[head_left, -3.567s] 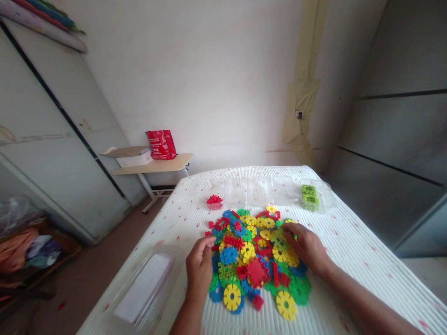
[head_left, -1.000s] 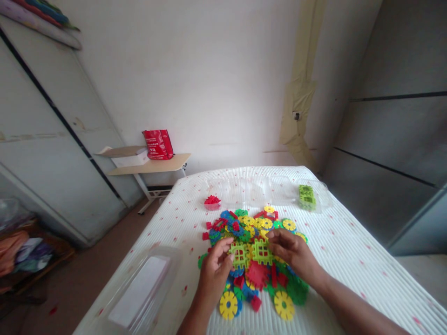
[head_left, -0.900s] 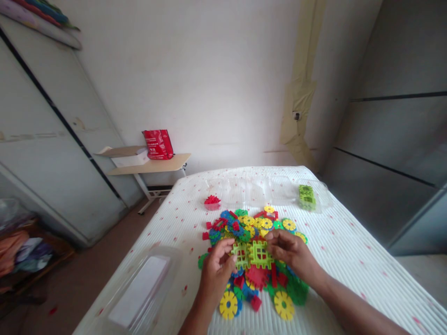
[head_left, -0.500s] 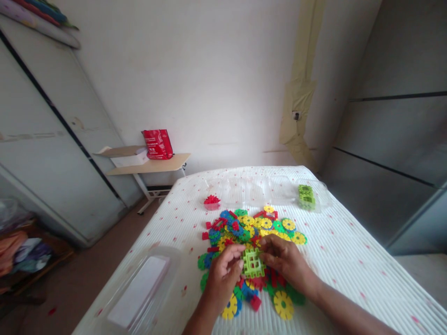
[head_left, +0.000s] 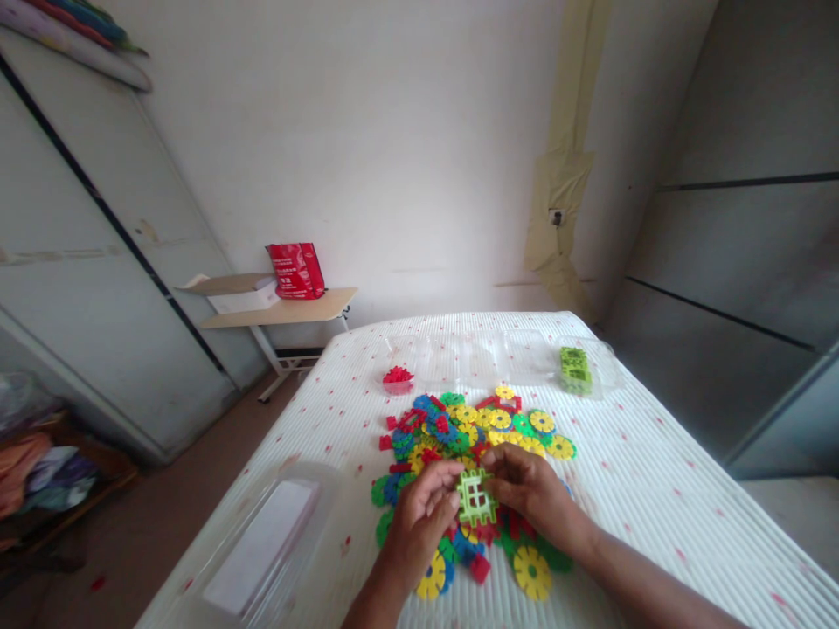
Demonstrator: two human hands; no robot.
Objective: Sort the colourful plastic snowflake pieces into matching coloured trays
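Between my two hands is a light green square building piece [head_left: 477,496] with notched edges and a window-like grid in its middle. My left hand [head_left: 425,507] pinches its left edge between thumb and fingers. On the opposite side, my right hand [head_left: 528,485] grips the right edge, its fingertips near the upper corner. Below them spreads a pile of plastic pieces: yellow notched discs [head_left: 532,572], blue and green discs, and red pieces such as a small red block [head_left: 481,570]. My hands hide part of the pile.
Behind the pile lies a clear plastic compartment tray [head_left: 472,360], with red pieces [head_left: 398,378] at its left end and green square pieces [head_left: 575,369] at its right. A clear lid with a white label [head_left: 266,546] rests front left. A red bag [head_left: 296,271] stands on a side table.
The green piece has turned a little, so its face shows more squarely. Both hands keep hold of it and have shifted only slightly.
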